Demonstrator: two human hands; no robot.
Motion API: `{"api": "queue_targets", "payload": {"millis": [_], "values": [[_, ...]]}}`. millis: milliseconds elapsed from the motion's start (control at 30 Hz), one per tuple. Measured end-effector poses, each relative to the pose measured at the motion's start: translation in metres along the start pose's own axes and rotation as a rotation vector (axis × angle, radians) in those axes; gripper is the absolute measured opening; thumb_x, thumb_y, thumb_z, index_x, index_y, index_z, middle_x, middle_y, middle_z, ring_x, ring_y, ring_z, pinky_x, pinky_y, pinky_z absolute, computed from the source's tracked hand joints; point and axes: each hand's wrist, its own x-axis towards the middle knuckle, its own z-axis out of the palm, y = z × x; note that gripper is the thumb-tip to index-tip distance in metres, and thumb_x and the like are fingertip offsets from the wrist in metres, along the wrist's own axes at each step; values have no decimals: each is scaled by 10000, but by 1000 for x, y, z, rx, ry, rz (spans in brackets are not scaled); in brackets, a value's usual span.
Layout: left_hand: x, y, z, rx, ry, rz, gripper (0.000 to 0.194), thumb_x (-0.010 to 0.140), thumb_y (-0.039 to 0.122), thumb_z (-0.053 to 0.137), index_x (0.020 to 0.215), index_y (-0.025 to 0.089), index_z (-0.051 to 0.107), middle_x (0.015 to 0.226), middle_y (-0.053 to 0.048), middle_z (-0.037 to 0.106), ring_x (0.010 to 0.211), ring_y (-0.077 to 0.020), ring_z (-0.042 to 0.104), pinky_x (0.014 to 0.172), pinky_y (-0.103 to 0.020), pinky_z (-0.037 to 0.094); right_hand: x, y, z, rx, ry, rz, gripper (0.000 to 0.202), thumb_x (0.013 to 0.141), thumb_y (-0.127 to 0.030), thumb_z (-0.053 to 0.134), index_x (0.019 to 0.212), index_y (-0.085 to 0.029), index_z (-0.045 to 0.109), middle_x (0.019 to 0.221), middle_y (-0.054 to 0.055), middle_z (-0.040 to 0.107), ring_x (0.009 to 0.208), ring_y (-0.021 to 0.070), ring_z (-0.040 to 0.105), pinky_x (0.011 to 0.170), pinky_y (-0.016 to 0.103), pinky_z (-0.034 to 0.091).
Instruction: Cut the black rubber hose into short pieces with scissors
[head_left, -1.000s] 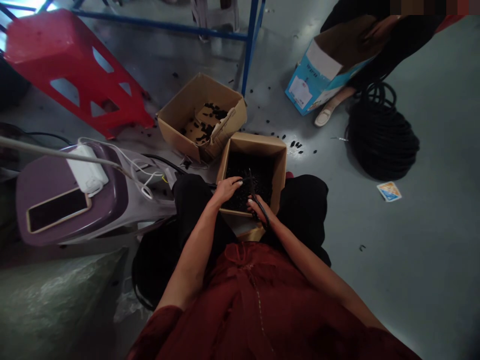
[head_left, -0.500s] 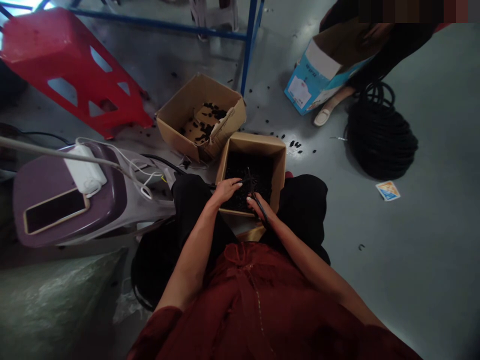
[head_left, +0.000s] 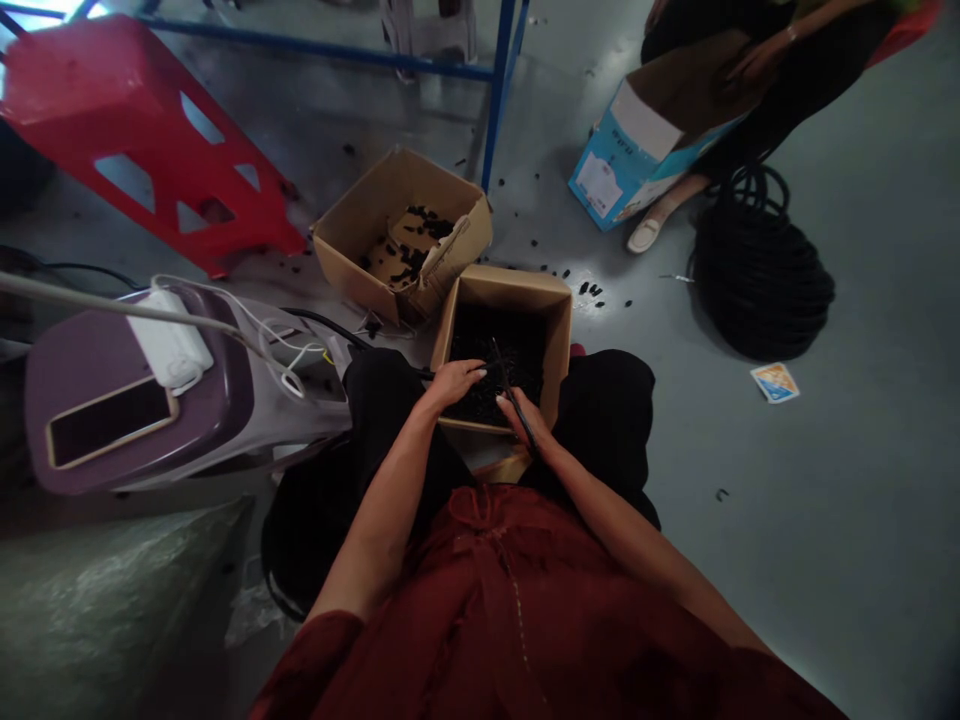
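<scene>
My left hand (head_left: 456, 382) is closed around a black cord or hose (head_left: 326, 320), which runs in from the left past my knee. Its end pokes out beyond my fingertips, beside the scissor blades. In my right hand (head_left: 531, 416) are black-handled scissors (head_left: 504, 372), their blades pointing away from me and crossing near the cord's end. Whether the blades touch the cord I cannot tell. Both hands are over an open cardboard box (head_left: 514, 287) between my knees, with many small dark pieces inside.
A second cardboard box (head_left: 349, 250) holds black pieces. Left are a purple stool (head_left: 217, 400) with a phone (head_left: 112, 422) and power strip (head_left: 171, 340), and a red stool (head_left: 90, 90). Right are a coiled black hose (head_left: 761, 265) and another person's hand (head_left: 757, 65) over a blue box (head_left: 619, 165).
The scissor handles have drawn closer together in my right hand, and the blades have shifted slightly. My left hand has moved barely to the right. The other person's arm shows more.
</scene>
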Motion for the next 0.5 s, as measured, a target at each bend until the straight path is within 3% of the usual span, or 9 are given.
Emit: {"api": "queue_targets", "payload": {"millis": [200, 500], "values": [[2, -1, 2, -3, -11, -9, 375, 893, 335, 480, 1211, 204, 629, 1177, -29, 670, 1086, -182, 601, 965, -262, 421, -3, -6, 1, -73, 62, 12, 334, 833, -547, 466, 923, -234, 541, 729, 9, 589, 713, 193, 555, 667, 298, 415], [0, 6, -1, 24, 0, -41, 377, 897, 317, 467, 1215, 191, 625, 1137, -41, 686, 1054, -180, 609, 948, -260, 423, -2, 4, 6, -151, 98, -10, 308, 848, -524, 449, 903, -237, 543, 675, -4, 564, 656, 177, 547, 638, 273, 393]]}}
